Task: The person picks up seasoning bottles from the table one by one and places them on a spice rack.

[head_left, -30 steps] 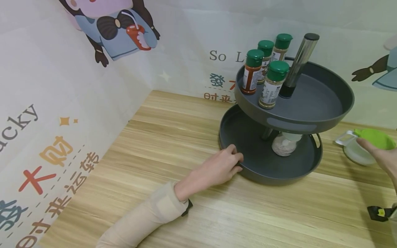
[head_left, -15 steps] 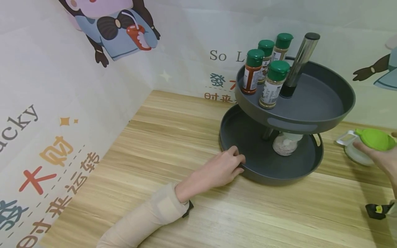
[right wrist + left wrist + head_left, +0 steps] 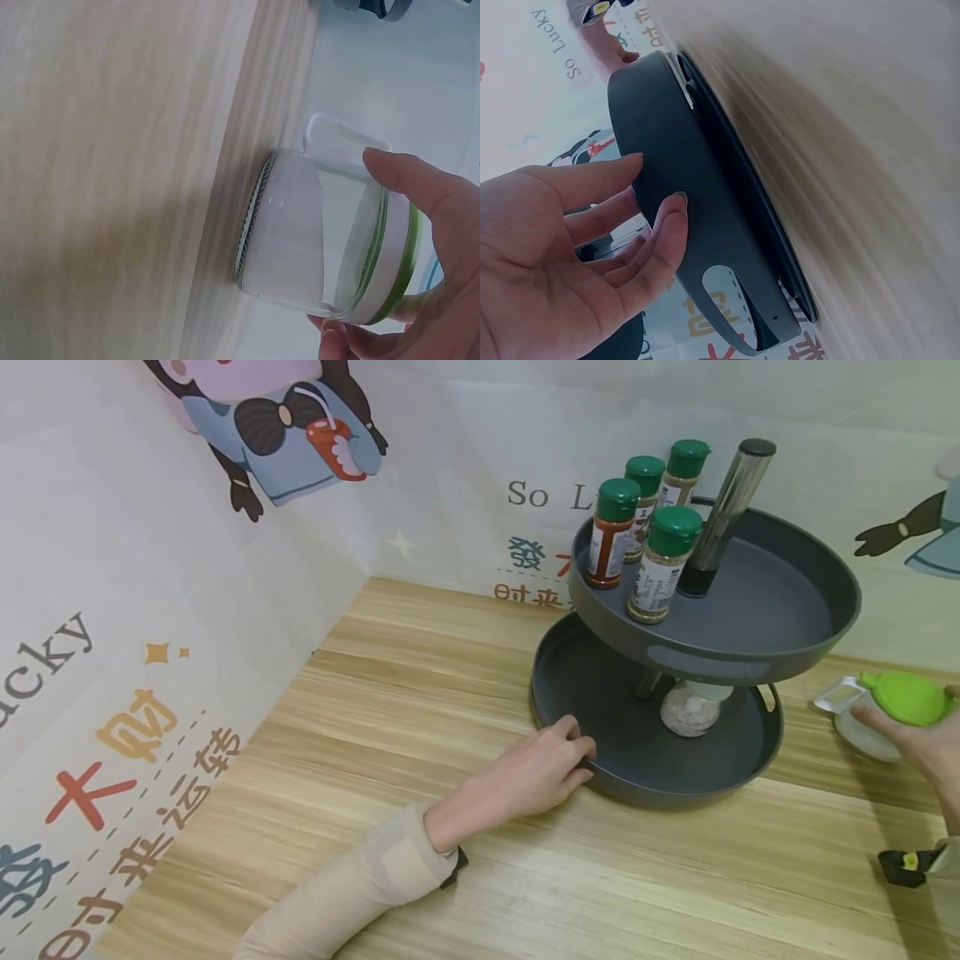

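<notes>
My left hand holds the near left rim of the lower tray of a dark grey two-tier turntable. In the left wrist view its thumb and curled fingers sit on either side of the tray wall. At the right edge, my right hand is around a clear glass jar with a green lid and a clear handle. Whitish contents fill much of this jar, which stands upright on the table. The thumb lies by its upper side, fingers on the opposite side.
Several green-capped spice bottles stand on the left of the upper tray, beside a metal post. Under it, a jar with pale contents sits on the lower tray. A printed cloth wall backs the wooden table.
My right hand has shifted slightly left and closed in around the green-lidded jar. The left hand stays at the tray rim, with hardly any movement.
</notes>
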`<action>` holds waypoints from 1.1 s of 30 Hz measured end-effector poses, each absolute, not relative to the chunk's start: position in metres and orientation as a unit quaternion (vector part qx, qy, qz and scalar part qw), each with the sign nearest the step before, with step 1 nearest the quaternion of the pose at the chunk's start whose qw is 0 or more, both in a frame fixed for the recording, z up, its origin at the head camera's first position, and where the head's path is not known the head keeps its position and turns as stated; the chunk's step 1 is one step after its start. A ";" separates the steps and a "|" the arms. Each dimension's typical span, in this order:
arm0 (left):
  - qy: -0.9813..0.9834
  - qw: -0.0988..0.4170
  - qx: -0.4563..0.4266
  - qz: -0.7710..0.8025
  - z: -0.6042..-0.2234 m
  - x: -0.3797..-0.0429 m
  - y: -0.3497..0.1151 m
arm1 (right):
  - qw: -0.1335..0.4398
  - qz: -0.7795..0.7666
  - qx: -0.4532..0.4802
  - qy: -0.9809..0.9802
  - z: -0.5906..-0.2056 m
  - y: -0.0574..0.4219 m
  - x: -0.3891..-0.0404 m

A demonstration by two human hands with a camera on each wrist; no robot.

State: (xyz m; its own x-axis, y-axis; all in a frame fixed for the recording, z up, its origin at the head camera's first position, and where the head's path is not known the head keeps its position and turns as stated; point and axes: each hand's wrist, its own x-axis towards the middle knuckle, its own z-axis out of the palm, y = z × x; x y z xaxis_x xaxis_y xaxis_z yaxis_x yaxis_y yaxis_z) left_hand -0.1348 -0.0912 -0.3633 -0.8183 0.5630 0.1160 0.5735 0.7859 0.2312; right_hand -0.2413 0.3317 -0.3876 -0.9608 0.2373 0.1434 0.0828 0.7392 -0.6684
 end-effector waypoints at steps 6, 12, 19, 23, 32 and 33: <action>-0.943 0.022 -0.306 -0.133 -0.364 -0.133 -0.091 | 0.126 0.346 -0.126 -0.921 -0.385 0.324 -0.241; -0.942 0.020 -0.306 -0.137 -0.364 -0.133 -0.091 | 0.153 0.337 -0.156 -0.916 -0.399 0.334 -0.254; -0.941 0.018 -0.308 -0.136 -0.364 -0.134 -0.091 | 0.187 0.344 -0.158 -0.907 -0.397 0.326 -0.247; -0.941 0.019 -0.309 -0.136 -0.364 -0.133 -0.091 | 0.254 0.347 -0.110 -0.896 -0.417 0.345 -0.257; -0.941 0.020 -0.309 -0.139 -0.364 -0.133 -0.090 | 0.364 0.363 0.028 -0.858 -0.445 0.388 -0.291; -0.940 0.021 -0.310 -0.139 -0.364 -0.133 -0.090 | 0.367 0.366 0.035 -0.855 -0.444 0.388 -0.292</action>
State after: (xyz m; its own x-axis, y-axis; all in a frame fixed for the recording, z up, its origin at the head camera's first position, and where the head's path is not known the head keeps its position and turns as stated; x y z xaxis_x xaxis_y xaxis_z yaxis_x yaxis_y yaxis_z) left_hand -0.1329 -0.0903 -0.3640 -0.8074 0.5766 0.1250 0.5881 0.7695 0.2488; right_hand -0.2919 0.3883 -0.4445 -0.7289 0.2091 0.6519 -0.3279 0.7293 -0.6005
